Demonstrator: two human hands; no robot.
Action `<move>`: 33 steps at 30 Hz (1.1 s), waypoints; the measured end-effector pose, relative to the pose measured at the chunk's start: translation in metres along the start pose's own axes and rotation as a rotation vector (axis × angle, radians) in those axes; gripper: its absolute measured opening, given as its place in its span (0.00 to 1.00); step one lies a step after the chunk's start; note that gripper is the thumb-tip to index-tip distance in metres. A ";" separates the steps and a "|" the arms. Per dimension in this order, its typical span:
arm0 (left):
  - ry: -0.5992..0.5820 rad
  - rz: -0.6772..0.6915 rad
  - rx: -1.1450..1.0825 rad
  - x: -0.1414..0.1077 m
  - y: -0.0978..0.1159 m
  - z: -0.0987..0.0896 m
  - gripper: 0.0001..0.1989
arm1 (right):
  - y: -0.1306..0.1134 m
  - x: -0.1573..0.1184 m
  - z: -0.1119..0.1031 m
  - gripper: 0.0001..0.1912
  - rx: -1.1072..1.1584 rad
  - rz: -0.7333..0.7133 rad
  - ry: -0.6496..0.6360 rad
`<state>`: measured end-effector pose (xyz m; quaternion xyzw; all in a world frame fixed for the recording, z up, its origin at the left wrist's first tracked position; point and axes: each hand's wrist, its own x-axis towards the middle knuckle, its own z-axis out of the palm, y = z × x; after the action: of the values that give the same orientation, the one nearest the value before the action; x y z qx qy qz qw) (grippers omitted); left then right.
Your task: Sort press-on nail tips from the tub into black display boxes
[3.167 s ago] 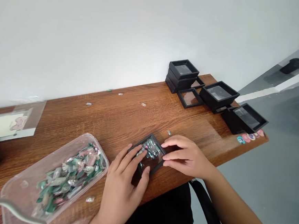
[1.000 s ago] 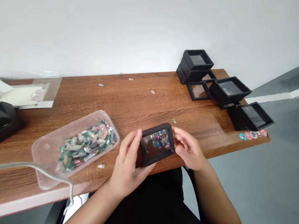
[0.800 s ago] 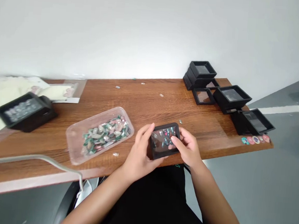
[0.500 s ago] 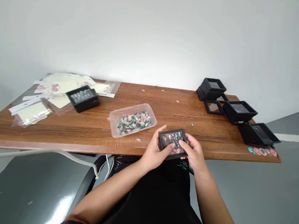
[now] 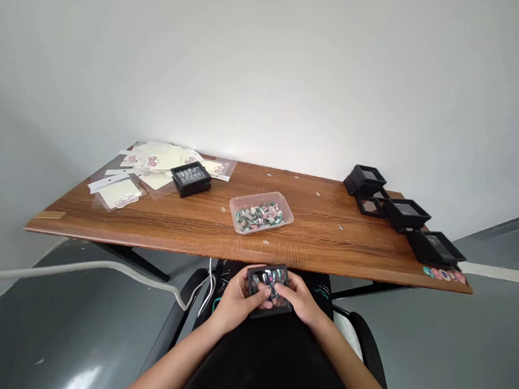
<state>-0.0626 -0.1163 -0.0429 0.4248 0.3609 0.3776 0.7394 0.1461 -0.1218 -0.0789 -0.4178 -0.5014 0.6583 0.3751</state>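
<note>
Between my two hands is a black-framed box point(image 5: 270, 308) with a clear window, held over my lap just off the table's front edge. Small shiny teal, silver and pink pieces show inside the frame. My left hand point(image 5: 240, 299) grips its left side, thumb across the window. My right hand point(image 5: 301, 298) grips the right side, its thumb also lying on the window near the pieces. Beyond them on the table, a clear plastic tray point(image 5: 241, 202) holds a pile of similar small pieces.
Black boxes point(image 5: 405, 213) lie at the right of the wooden table point(image 5: 185, 230), beside round stickers point(image 5: 444, 274). Another black box point(image 5: 191, 178) and packaged cards point(image 5: 118, 193) are at the left. A white cable point(image 5: 114, 264) crosses the lower left.
My hands and the framed box have come down off the table edge toward my lap. The view has shifted, showing more of the chair. Both thumbs remain on the window.
</note>
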 end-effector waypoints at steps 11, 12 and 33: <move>-0.063 -0.068 0.023 0.006 -0.044 -0.046 0.17 | 0.022 0.009 0.007 0.19 -0.103 0.080 -0.036; -0.076 -0.072 0.026 0.008 -0.044 -0.048 0.17 | 0.023 0.009 0.006 0.20 -0.107 0.074 -0.026; 0.067 -0.137 0.048 0.002 -0.057 -0.078 0.16 | 0.103 0.014 -0.040 0.21 0.140 0.158 0.209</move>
<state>-0.1141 -0.1067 -0.1244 0.4036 0.4228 0.3313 0.7406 0.1707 -0.1177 -0.1875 -0.4952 -0.3778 0.6720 0.4004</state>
